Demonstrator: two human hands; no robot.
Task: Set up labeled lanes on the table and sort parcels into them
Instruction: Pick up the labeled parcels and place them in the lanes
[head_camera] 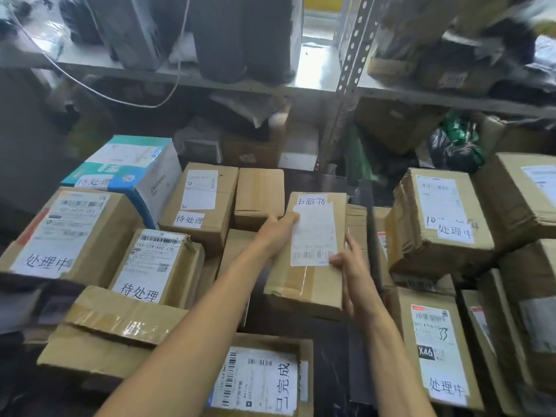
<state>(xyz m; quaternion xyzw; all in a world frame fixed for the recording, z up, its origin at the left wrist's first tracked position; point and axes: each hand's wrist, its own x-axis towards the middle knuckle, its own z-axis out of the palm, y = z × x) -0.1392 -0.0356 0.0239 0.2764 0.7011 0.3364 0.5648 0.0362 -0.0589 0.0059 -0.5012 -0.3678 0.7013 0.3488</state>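
Both hands grasp a tall brown cardboard parcel (313, 254) at centre, left hand (278, 233) on its left edge, right hand (353, 275) fingers around its right edge; its white label reads 处理中 upside down. Boxes crowd the dark surface (337, 350): a blue-and-white carton (129, 173) at 10 o'clock marked 待处理, a flat box (261, 380) at 6 o'clock marked 已完成.
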